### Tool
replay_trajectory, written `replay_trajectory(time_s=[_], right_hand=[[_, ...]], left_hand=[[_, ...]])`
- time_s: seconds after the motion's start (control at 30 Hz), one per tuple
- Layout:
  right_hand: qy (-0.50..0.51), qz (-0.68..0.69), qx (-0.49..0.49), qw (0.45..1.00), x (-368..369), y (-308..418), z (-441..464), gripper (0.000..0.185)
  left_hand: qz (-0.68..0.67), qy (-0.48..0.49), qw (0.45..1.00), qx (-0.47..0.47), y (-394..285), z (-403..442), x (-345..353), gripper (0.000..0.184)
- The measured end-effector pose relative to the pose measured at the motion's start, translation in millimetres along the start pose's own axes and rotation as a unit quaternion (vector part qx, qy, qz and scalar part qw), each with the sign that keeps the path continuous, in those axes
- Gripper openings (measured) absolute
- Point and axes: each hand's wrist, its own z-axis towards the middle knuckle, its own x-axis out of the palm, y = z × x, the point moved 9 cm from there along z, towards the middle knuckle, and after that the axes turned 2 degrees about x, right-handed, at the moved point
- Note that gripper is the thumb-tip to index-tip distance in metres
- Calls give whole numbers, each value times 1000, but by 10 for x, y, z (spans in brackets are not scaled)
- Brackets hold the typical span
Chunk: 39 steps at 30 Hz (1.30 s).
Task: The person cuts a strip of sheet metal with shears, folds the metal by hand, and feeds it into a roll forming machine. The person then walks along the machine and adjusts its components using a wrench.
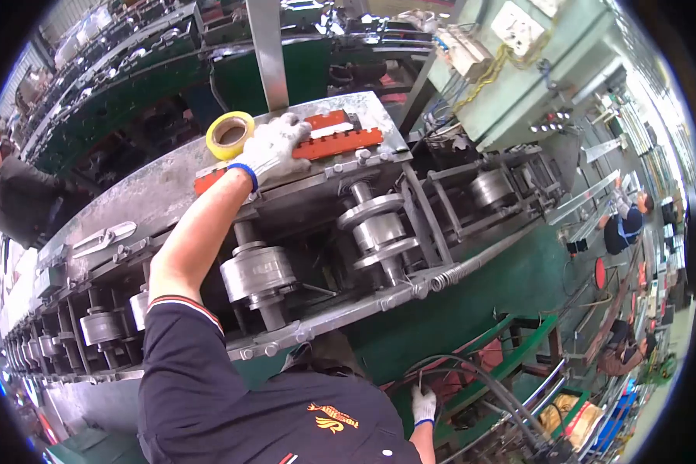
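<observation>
My left hand (274, 147), in a white knit glove with a blue cuff, reaches over the machine's top plate. Its fingers are closed over an orange-red toothed strip (340, 144), which shows on both sides of the glove. A shorter orange-red piece (326, 119) lies just behind the strip. Beside the wrist is a roll of yellow tape (212, 142). Low at my right side, my right hand (423, 404), also gloved, has its fingers curled near dark hoses. A thin object seems to stick up from it, too small to name.
Steel rollers (257, 272) line the roll-forming machine between my body and the top plate (151, 174). A metal post (266, 54) rises behind the plate. To the right stand a pale green cabinet (510, 73) and a green frame (510, 348). Other people (625, 230) are farther right.
</observation>
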Motion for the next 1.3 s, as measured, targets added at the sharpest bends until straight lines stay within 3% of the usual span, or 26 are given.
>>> replay_trajectory(time_s=[0.07,0.1,0.17,0.23,0.27,0.4,0.47,0.5,0.53,0.6,0.7,0.83,1.0,1.07,1.1,1.17,1.2,1.23,1.27,1.3], right_hand=[[22,14,63,998,40,-250,-75,47],[44,-31,104,993,-144,455,-474,48],[29,-17,140,990,-181,313,-516,50],[88,20,163,982,-100,49,-394,23],[85,9,181,980,-157,69,-373,21],[75,-47,158,983,-375,388,-116,21],[55,18,91,994,-418,346,213,23],[45,41,75,995,-397,-236,611,43],[76,40,116,990,-475,88,567,49],[53,40,93,993,-626,865,460,52],[60,73,-4,996,-614,978,728,57],[52,32,15,998,-501,964,904,58],[44,-29,21,998,-431,841,936,52],[19,-25,32,999,-452,825,905,50],[62,-13,79,995,-467,1028,771,52],[76,-48,77,993,-474,826,899,53],[80,-27,74,994,-388,268,1211,52],[71,-52,110,990,-430,160,1275,53],[65,-80,143,984,-470,129,1324,53],[97,-23,146,984,-466,191,1346,52]], left_hand=[[2,8,1000,-10,-71,-105,-6,57],[-10,-10,1000,2,-56,-158,41,54],[-32,-48,998,18,1,-259,79,48],[-33,-4,999,-7,69,-325,110,49],[-47,-9,999,0,96,-374,110,50],[-38,-31,999,1,111,-507,-22,53],[-66,12,997,-25,105,-512,-34,57],[-57,-10,998,-9,119,-532,-70,54],[-62,-8,998,-8,146,-557,-96,54],[-39,11,999,-25,279,-611,-89,54],[-29,2,998,-51,443,-691,-138,51],[-35,33,996,-78,486,-678,-145,48],[-61,-22,996,-64,287,-594,-434,49],[-19,-93,994,-53,400,-526,-541,48],[16,-140,989,-53,487,-502,-605,48],[39,-135,982,-124,883,-438,-540,47],[61,-114,977,-167,1141,-480,-458,49],[84,-45,974,-205,1423,-542,-309,51],[51,-37,971,-231,1502,-631,-282,51],[31,-24,968,-247,1550,-704,-289,52]])
